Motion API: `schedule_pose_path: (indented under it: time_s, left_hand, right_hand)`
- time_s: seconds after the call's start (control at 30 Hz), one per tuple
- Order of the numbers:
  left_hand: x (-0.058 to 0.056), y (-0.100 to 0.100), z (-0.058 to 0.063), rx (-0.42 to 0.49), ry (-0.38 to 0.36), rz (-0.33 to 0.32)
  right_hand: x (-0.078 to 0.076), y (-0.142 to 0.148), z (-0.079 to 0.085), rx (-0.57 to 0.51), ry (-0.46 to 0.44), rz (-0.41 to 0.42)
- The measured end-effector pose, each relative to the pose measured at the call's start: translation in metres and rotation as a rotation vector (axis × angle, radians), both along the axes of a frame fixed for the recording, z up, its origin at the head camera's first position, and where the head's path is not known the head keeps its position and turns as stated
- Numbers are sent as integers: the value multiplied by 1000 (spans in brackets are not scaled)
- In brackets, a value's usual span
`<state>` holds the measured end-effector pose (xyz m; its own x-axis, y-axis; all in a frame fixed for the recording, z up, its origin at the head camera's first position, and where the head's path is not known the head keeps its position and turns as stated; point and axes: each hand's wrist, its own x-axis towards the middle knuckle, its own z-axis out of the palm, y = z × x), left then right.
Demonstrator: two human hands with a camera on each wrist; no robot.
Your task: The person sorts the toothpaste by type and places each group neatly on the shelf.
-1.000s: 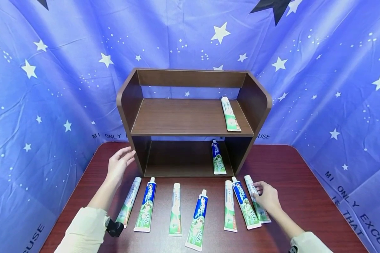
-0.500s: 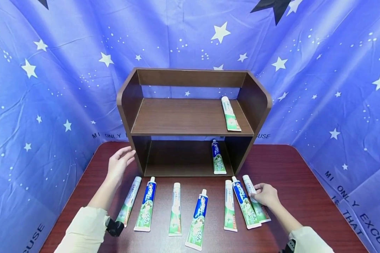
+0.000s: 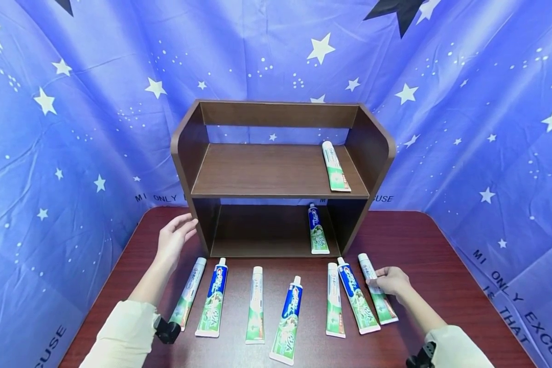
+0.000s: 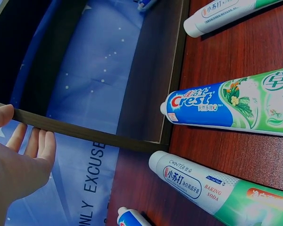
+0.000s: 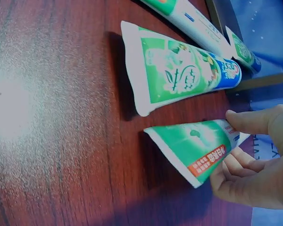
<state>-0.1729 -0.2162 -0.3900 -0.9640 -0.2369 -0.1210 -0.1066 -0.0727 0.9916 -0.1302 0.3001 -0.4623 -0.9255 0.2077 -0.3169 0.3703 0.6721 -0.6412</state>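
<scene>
My right hand [image 3: 392, 281] pinches a white-and-green toothpaste tube [image 3: 384, 308] between thumb and fingers near its middle. In the right wrist view, the crimped end of that tube [image 5: 191, 148] points away from the hand, over the table. Left of it lies a blue-and-green Crest toothpaste tube [image 3: 358, 299], then another white-and-green tube [image 3: 334, 301]. My left hand [image 3: 172, 243] is at the left side panel of a dark brown two-tier shelf [image 3: 280, 196]. Its relaxed fingertips rest at the panel's front edge [image 4: 80, 132], as the left wrist view shows.
On the upper tier lies one white-and-green tube [image 3: 335, 166], and on the lower tier a Crest tube [image 3: 318, 230]. Several more toothpaste tubes lie spread on the red-brown table [image 3: 428, 245] before the shelf. A blue star-printed curtain [image 3: 267, 56] surrounds the table.
My right hand has taken hold of the rightmost white-and-green tube and shifted it slightly right, away from the Crest tube beside it. The left hand has stayed in place.
</scene>
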Motion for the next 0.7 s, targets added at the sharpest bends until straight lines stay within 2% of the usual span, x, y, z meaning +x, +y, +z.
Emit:
schedule_pose_path:
  time_s: [0.13, 0.2, 0.7]
  left_hand:
    - [1, 0, 1, 5, 10, -3]
    - [1, -1, 1, 6, 13, -4]
    - [1, 0, 1, -15, -8, -12]
  right_hand:
    - [1, 6, 1, -163, -65, -11]
    - [1, 8, 2, -209, -82, -6]
    - [5, 11, 12, -293, -123, 37]
